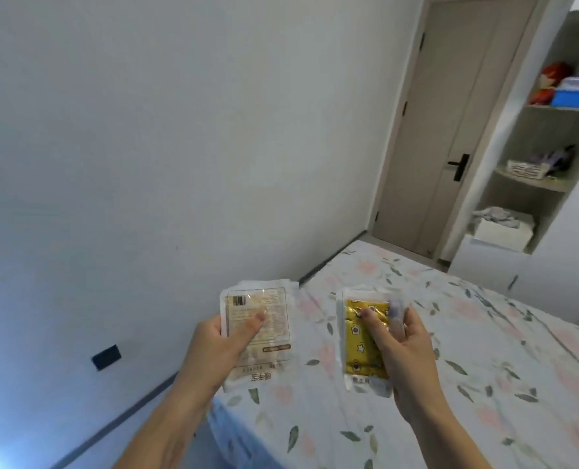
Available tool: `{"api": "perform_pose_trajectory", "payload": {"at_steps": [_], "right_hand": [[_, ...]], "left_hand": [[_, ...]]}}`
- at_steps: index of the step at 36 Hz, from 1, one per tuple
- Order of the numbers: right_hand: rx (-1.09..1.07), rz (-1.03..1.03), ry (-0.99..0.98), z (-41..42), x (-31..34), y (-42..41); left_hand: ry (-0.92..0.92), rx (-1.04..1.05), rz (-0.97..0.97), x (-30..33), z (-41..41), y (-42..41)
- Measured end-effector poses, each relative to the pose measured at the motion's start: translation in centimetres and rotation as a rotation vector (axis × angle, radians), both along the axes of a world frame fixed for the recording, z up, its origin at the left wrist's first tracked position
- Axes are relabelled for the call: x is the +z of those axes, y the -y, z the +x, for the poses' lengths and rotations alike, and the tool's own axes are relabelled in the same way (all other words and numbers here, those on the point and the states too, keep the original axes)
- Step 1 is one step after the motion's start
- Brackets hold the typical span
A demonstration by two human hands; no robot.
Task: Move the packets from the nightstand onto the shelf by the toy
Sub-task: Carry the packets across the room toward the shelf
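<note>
My left hand [218,346] grips a clear white packet [267,306] with a barcode and printed label, thumb pressed on its face. My right hand [403,346] grips a clear packet with a yellow star-patterned insert [359,346], thumb on its front. Both packets are held up in front of me over the bed's near corner. Far off at the upper right, a red and orange plush toy [548,84] sits on the upper shelf [565,109] of an open shelving unit, beside a blue box [574,96]. The nightstand is out of view.
A bed with a floral sheet [450,350] fills the lower right. A closed beige door [450,130] stands beyond it. Lower shelves hold a white basket [526,169] and a white bin with cloth [503,228]. A bare white wall [179,130] is on the left, with a dark socket [106,357].
</note>
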State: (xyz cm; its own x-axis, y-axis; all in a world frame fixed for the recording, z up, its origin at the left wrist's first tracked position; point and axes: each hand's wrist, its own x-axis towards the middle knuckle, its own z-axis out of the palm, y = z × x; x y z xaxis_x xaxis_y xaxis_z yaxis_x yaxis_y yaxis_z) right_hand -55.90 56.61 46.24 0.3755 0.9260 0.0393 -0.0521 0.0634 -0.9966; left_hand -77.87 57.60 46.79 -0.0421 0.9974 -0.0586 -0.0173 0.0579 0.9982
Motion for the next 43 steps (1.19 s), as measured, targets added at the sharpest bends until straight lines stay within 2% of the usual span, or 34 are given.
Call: {"api": "perform_pose_trajectory", "payload": {"at_steps": [7,16,26,37,43], "right_hand": [[0.143,-0.035,0.007,-8.7,-3.2,-11.7],[0.245,0.045,-0.020,-17.1,-2.1,-29.0],[0.276,0.030,0.006,-26.3,-1.4,-40.5],[0.175,0.048,0.056,-38.5,-1.6,-52.2],[0.090,0.049,0.071,-40.1,-1.3,-56.1]], "left_hand": [[-0.006,0.139,-0.072,-2.6,-7.9,-8.0],[-0.011,0.287,-0.023,-0.4,-15.6,-22.3],[0.041,0.373,-0.016,0.3,-24.7,-31.7],[-0.047,0.216,0.066,1.4,-36.3,-44.2],[-0.011,0.087,0.039,1.9,-37.6,-50.5]]}}
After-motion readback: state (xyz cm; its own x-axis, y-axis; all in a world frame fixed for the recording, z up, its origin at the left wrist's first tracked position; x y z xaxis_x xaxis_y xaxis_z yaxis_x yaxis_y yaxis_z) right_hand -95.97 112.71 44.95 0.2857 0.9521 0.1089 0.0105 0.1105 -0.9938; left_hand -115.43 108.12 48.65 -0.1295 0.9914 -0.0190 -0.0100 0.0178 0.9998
